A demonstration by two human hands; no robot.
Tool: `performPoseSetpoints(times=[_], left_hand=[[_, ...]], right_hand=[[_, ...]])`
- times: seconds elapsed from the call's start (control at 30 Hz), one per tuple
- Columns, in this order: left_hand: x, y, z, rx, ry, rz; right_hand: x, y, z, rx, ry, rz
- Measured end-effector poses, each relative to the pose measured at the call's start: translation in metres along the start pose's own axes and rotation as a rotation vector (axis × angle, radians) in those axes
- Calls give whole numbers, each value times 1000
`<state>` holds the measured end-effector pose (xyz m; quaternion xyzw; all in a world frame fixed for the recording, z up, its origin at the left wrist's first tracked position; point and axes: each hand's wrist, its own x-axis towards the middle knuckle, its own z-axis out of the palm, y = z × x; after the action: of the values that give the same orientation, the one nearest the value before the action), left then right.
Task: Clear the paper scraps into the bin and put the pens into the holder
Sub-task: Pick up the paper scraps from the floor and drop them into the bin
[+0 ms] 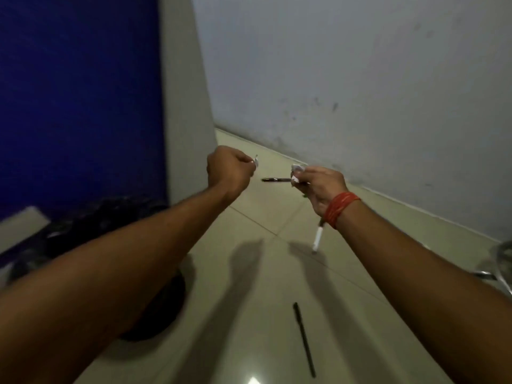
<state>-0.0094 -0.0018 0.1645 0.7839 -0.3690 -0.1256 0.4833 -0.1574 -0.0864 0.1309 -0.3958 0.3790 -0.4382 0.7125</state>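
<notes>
My left hand is a closed fist with a white paper scrap poking out past the fingers. My right hand, with a red thread band at the wrist, grips a crumpled white paper scrap. A dark pen lies on the tiled floor between the two hands, its right end hidden behind my right hand. A white pen shows below my right wrist; whether the hand holds it I cannot tell. A black pen lies on the floor nearer to me. The black bin stands at the lower left, partly hidden by my left forearm.
A grey wall runs along the right and a blue panel with a grey pillar stands at the left. A shiny metal object sits at the right edge. Beige floor tiles lie between my arms.
</notes>
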Motion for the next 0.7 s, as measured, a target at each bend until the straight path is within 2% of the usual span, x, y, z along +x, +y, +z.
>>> performPoseSetpoints(times=[0.07, 0.2, 0.33, 0.43, 0.57, 0.7], left_hand=[[14, -1, -59, 61, 105, 17], [25, -23, -163, 260, 194, -12], [16, -57, -218, 420, 210, -206], [-5, -89, -242, 448, 186, -328], [-25, -121, -240, 525, -27, -410], [-33, -136, -239, 507, -227, -513]], right_hand=[[-3, -3, 53, -58, -108, -15], [-29, 1, 151, -152, -345, -29], [-61, 14, 220, -336, -531, -64], [-82, 43, 254, -662, -686, -143], [-90, 76, 257, -1018, -833, -258], [-100, 91, 253, -1311, -981, -376]])
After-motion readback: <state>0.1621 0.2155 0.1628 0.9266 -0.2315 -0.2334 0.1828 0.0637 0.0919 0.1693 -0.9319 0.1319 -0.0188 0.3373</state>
